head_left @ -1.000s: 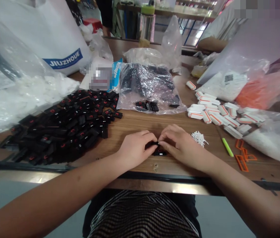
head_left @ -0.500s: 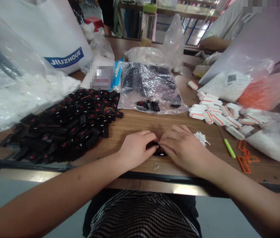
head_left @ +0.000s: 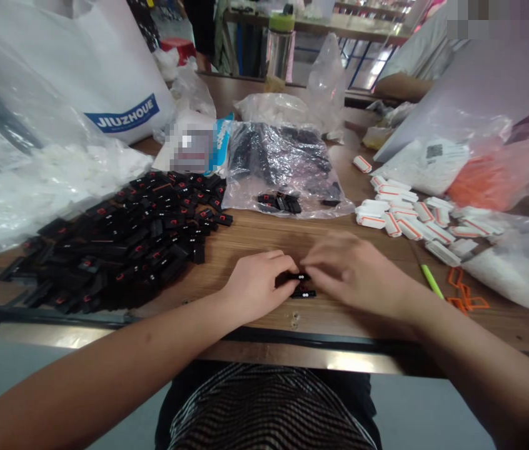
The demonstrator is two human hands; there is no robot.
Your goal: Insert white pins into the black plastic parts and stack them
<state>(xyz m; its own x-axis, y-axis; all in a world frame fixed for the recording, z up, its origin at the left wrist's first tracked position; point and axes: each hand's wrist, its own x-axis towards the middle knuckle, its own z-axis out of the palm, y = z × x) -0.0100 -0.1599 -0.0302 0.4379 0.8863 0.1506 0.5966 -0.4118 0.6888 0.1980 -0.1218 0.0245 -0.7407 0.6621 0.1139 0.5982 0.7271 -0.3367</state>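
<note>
My left hand (head_left: pixel 261 284) is closed on a small black plastic part (head_left: pixel 298 276) with two white dots at its end. Most of that part is hidden behind the fingers. Just below it, a second black part (head_left: pixel 304 294), also with two white dots, lies on the table. My right hand (head_left: pixel 351 269) is beside the held part's right end, smeared by motion. Its fingers are bent toward the part, and whether they grip anything does not show. Left of my hands spreads a heap of black parts with red marks (head_left: pixel 152 231).
A clear bag of black parts (head_left: pixel 287 159) lies beyond my hands. To the right are white pieces with orange edges (head_left: pixel 405 215), a green-handled tool (head_left: pixel 432 281) and orange frames (head_left: pixel 467 294). A bottle (head_left: pixel 278 53) stands behind. A person's arm (head_left: pixel 403 84) is at the back right.
My right hand has shifted slightly right and its fingers have lifted, uncovering the held part's end and the second part below. It now covers the small white pieces. My left hand has stayed put.
</note>
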